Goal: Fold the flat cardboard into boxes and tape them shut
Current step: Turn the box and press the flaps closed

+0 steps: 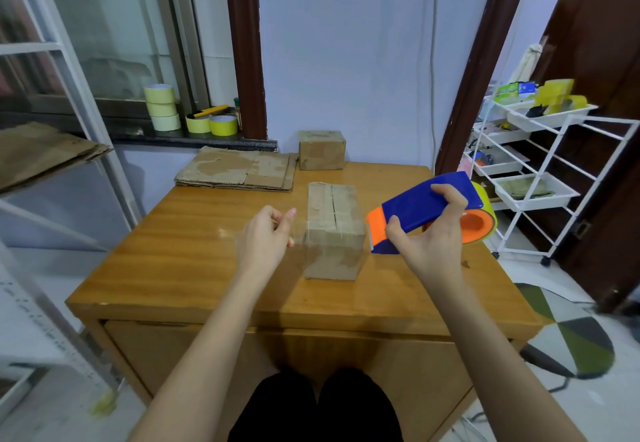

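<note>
**Tape drawn out beside a folded box**

A small folded cardboard box (333, 230) is set near the middle of a wooden table (173, 268), its top flaps closed with a seam running away from the viewer. It lies between the two hands, touched by neither palm.

Just left of the box, the left hand (266, 237) is held above the table with thumb and fingers pinched together on the end of a strip of clear tape (299, 233), which is stretched toward the box's near left edge; whether the strip is already stuck to the cardboard cannot be told. Just right of the box, a blue and orange tape dispenser (429, 209) loaded with a yellow-edged roll is gripped by the right hand (436, 233), fingers curled over its blue body and the thumb under it, the cutter end pointed at the box.

At the table's far edge, a second closed box (322, 150) is seen, with a stack of flat cardboard (239, 171) to its left. Rolls of tape (162, 107) are stacked on the window sill.
</note>
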